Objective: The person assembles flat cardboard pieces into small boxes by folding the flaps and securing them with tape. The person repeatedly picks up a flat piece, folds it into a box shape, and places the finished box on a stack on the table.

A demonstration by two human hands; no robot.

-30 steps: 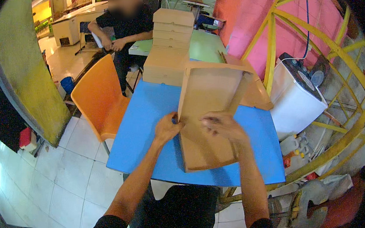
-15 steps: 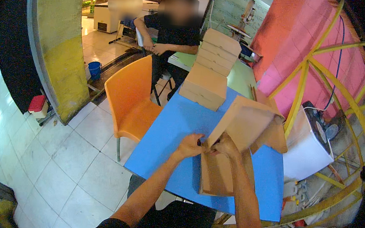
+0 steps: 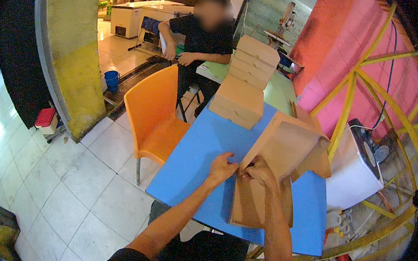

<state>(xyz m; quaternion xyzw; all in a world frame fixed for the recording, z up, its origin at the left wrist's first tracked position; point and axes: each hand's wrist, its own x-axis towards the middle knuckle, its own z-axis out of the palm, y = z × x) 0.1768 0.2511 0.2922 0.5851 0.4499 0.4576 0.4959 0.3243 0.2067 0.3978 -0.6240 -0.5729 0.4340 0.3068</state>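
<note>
A brown cardboard box (image 3: 248,206) lies on the blue table in front of me, its lid (image 3: 288,144) raised and leaning away. Just outside the box's left side is my left hand (image 3: 222,168), its thumb and forefinger apart with nothing visible between them. My right hand (image 3: 261,173) reaches inside the left corner where lid and base meet. Its fingers are bent and pinched on the cardboard there; the fingertips are partly hidden.
Closed cardboard boxes (image 3: 238,103) stand stacked at the table's far end. More flat cardboard (image 3: 315,163) lies right of the lid. An orange chair (image 3: 153,110) stands at the left. A seated person (image 3: 202,39) is across from me. Yellow metal bars (image 3: 344,108) rise at the right.
My left hand has drawn slightly off the box's corner and its fingers have parted. My right hand stays at the corner. The whole view has shifted slightly.
</note>
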